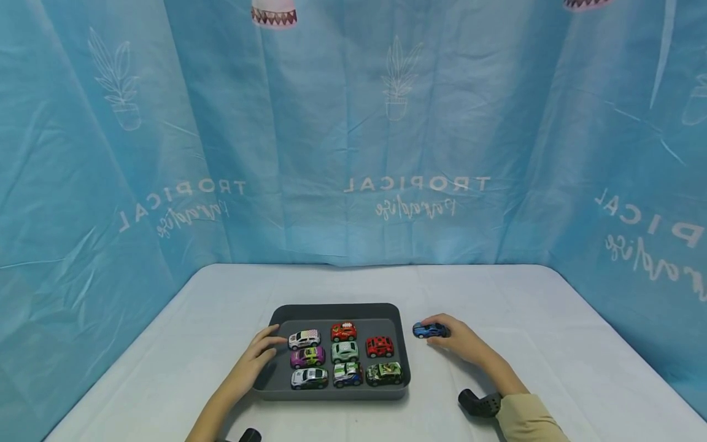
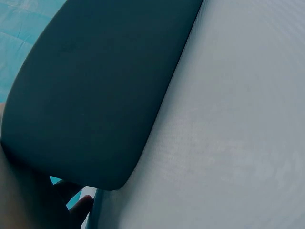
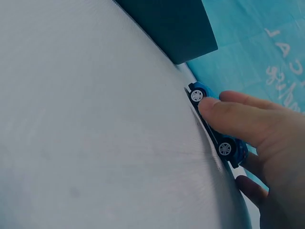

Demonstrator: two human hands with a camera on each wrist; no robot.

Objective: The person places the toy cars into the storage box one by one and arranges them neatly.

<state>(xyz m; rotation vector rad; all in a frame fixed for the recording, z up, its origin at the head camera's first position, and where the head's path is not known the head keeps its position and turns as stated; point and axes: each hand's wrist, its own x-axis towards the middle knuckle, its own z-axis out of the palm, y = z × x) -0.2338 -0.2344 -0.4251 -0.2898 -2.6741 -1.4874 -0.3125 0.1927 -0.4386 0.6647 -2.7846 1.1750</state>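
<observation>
My right hand [image 1: 455, 337] pinches a blue toy car [image 1: 428, 330] between thumb and fingers, to the right of the dark grey tray [image 1: 331, 395]. In the right wrist view the thumb lies along the side of the blue car, between its wheels, close over the white cloth. At the tray's left side is my left hand [image 1: 256, 359], fingers extended over the rim. One fingertip comes right up to a white toy car [image 1: 304, 339] with a dotted roof. Below that sits a purple and yellow car [image 1: 307, 356]. The left wrist view shows mostly the tray's outer wall [image 2: 95, 86].
Also in the tray are a red car [image 1: 343, 332], a mint green car [image 1: 345, 352], a spotted red car [image 1: 379, 347], a silver car [image 1: 309, 378] and a camouflage car [image 1: 384, 373]. A blue printed curtain [image 1: 353, 135] surrounds the white-covered table [image 1: 497, 294].
</observation>
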